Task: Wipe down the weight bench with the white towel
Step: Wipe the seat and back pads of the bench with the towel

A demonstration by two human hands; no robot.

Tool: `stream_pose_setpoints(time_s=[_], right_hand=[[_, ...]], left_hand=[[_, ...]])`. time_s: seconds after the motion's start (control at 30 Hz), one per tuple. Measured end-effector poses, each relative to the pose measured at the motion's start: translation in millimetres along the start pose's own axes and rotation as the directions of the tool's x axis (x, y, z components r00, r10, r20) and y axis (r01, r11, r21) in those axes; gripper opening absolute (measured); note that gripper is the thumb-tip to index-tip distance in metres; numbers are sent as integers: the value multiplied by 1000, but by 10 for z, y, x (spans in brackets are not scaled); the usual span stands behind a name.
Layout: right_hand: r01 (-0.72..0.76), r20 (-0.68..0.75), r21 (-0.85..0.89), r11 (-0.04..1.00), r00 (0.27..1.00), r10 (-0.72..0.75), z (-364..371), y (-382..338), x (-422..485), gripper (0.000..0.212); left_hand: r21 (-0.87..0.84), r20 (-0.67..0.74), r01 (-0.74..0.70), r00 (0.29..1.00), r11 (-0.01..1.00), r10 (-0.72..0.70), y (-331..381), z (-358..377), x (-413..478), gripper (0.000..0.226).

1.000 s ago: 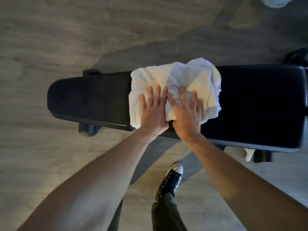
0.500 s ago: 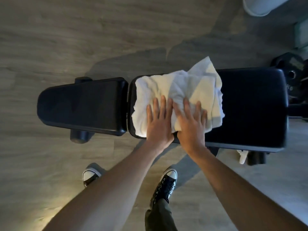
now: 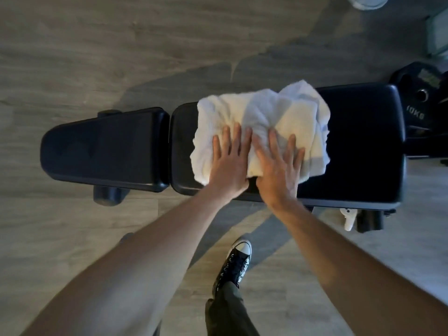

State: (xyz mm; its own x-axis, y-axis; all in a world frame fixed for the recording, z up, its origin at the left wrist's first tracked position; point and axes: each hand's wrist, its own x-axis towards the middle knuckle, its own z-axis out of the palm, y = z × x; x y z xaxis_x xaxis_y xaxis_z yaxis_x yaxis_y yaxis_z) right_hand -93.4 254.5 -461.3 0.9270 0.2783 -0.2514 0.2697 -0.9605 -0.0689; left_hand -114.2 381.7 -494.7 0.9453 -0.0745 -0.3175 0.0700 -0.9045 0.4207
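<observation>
A black padded weight bench [image 3: 104, 146] lies crosswise in front of me, in two pads with a seam between them. A crumpled white towel [image 3: 244, 112] is spread on the longer right pad [image 3: 363, 141], a little right of the seam. My left hand [image 3: 230, 166] and my right hand [image 3: 278, 170] lie side by side on the towel's near edge. Both palms press down flat with the fingers stretched out and slightly apart, not curled around the cloth.
A black weight plate marked 10 kg [image 3: 421, 100] lies on the floor past the bench's right end. A bench foot [image 3: 106, 196] sticks out at the near left, a small white object [image 3: 349, 218] under the right side. My black sneaker [image 3: 238, 260] stands on the wood floor.
Both hands have pushed the towel to the right along the bench, from over the seam onto the long pad. The view has shifted, and the weight plate has come into sight.
</observation>
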Motion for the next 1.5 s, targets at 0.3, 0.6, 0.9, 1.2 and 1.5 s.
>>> stream_pose_setpoints(time_s=[0.3, 0.6, 0.9, 1.2, 1.5], right_hand=[[82, -14, -29, 996, 996, -83, -387, 663, 1111, 88], [-8, -58, 25, 1000, 998, 10, -52, 633, -275, 109], [-117, -20, 92, 989, 993, 119, 58, 664, -752, 123], [-83, -53, -32, 996, 995, 81, -465, 1330, 513, 102], [-150, -31, 16, 989, 988, 151, -664, 1769, 396, 98]], left_hand=[[13, -17, 66, 998, 998, -65, 391, -304, 1144, 113], [27, -122, -23, 992, 999, 26, 700, 272, -24, 113], [51, -37, -48, 998, 998, 50, 822, 463, -364, 122], [-10, -73, -52, 996, 999, 51, 1217, -9, 953, 108], [-29, -138, -113, 984, 993, 108, 1731, 89, 1016, 103]])
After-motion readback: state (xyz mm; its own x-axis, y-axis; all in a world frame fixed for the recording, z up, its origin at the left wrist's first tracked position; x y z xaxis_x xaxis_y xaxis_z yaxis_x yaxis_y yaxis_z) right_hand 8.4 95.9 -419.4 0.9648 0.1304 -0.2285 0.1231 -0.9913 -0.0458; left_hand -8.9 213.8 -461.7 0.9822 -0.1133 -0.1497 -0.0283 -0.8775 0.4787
